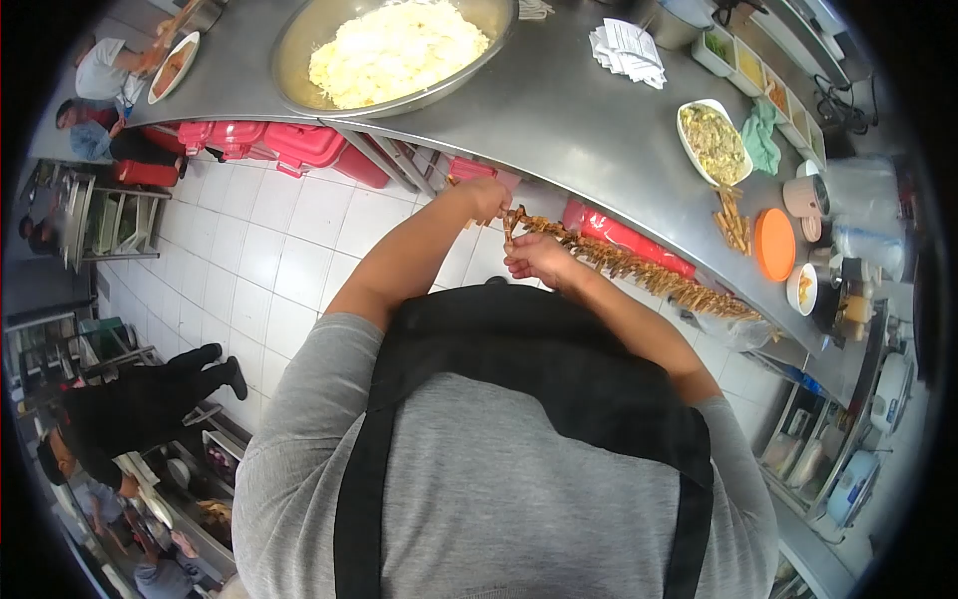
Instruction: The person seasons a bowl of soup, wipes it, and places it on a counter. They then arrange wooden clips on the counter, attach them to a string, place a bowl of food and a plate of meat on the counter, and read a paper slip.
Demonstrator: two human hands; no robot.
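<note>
Both hands are raised at the near edge of a grey stainless-steel counter (559,120), over the white tiled floor (334,215). The right hand (539,258) pinches a short light-brown strip (508,236), held roughly upright, between its fingertips. The left hand (484,198) is just beside the strip's upper end, fingers curled; what it grasps, if anything, I cannot tell.

The long row of small brown pieces (649,272) starts beside both hands and runs to the right along the counter's edge. What the pieces are fixed to is too small to make out. A shiny red plastic package (631,240) lies next to the row.

On the counter: a large round metal bowl (291,60) holding a pale yellow heap (394,55); a stack of white papers (629,52); a white oval dish (685,120) of mixed yellow-green food; loose light-brown sticks (733,222) near that dish; a crumpled green cloth (760,138); an orange round plastic item (774,245). Red plastic bins (299,145) stand beneath the counter. A person in black clothing (130,404) is well apart, at the left.
</note>
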